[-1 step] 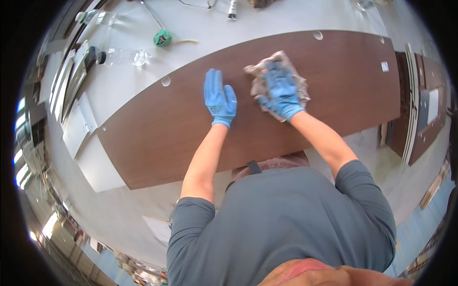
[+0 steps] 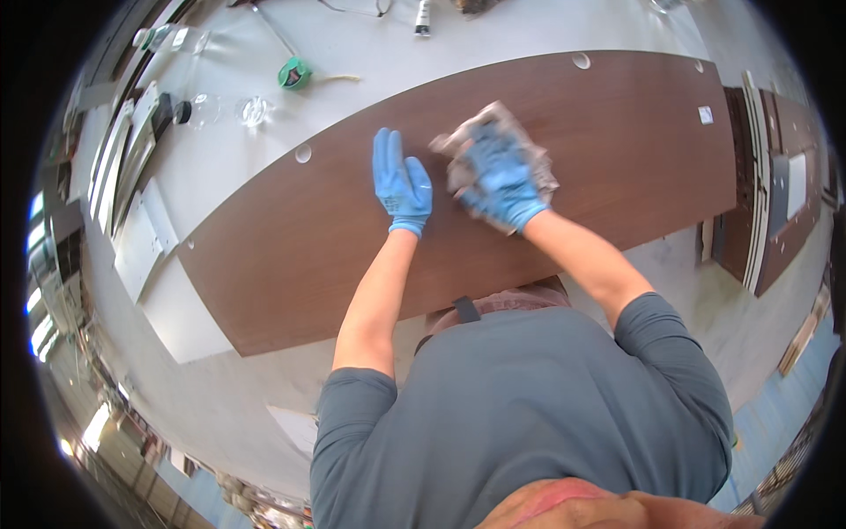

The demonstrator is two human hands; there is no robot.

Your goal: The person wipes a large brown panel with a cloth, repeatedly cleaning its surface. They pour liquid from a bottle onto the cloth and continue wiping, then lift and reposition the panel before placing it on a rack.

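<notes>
A long dark brown board (image 2: 617,141) with one curved edge lies flat in front of me. My left hand (image 2: 401,181), in a blue glove, rests on it with the fingers stretched out and the thumb apart, holding nothing. To its right, my right hand (image 2: 505,176), gloved in blue too, presses a crumpled beige rag (image 2: 535,157) against the board's surface. The right hand and rag are smeared by motion, so the fingertips are hard to make out. A small white label (image 2: 705,115) sits near the board's right end.
Beyond the board lie a green tape measure (image 2: 294,73), a small tube (image 2: 423,18) and clear plastic bottles (image 2: 204,109). Several pale strips (image 2: 119,172) are at the left. More brown panels (image 2: 775,189) stand on the right.
The rag has slid slightly to the left under my right hand, closer to my left hand. My left hand keeps its place on the board.
</notes>
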